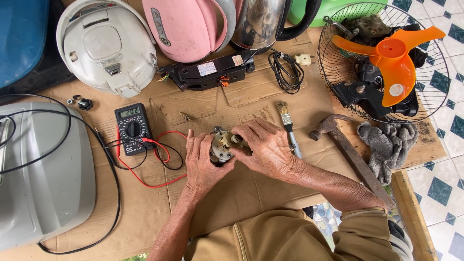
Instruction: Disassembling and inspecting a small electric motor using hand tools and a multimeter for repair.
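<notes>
Two hands, left hand (203, 162) and right hand (268, 147), gripping one small motor (223, 146), one multimeter (132, 128), one hammer (350, 152)

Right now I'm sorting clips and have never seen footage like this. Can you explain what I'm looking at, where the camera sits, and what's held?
No machine here: a person works with two bare hands, filmed by one camera worn on the head, looking down. The left hand and right hand together hold a small round metal motor part above a sheet of cardboard. On it lie a multimeter with red and black leads, a paintbrush, a hammer and a grey rag. Farther back are a white rice cooker, a pink kettle and a fan cage with an orange blade.
</notes>
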